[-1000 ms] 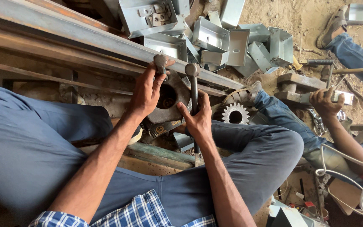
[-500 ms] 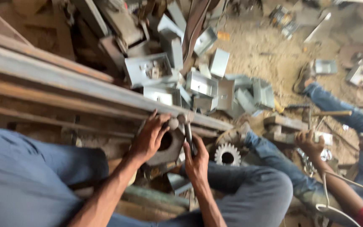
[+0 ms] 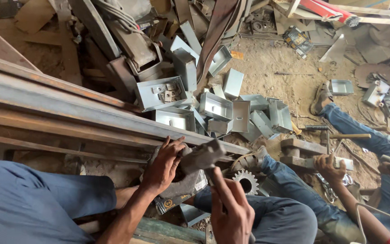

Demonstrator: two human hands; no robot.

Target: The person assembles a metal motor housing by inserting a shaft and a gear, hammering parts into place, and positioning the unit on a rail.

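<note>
The person sits on the floor with knees spread, blue trousers at the lower left and lower middle. The left hand lies with fingers spread and curled over a round dark metal part that sits between the knees, just below the long steel beams. The right hand is closed around the handle of a hammer, whose grey head hangs blurred right above the metal part and beside the left hand's fingertips. Whether the head touches the part cannot be told.

A toothed gear lies on the floor just right of the hammer, near the person's right knee. Beyond the beams, toward the far side of the floor, a heap of grey sheet-metal boxes lies piled, one of them open with small pieces inside. Rusty scrap and bars lie behind the heap at the far left.

At the right a co-worker sits on the sandy floor in blue jeans. The co-worker's hand rests on a wooden block, with a second hammer lying just beyond it. A single grey tray lies apart near the far right edge of the floor.
</note>
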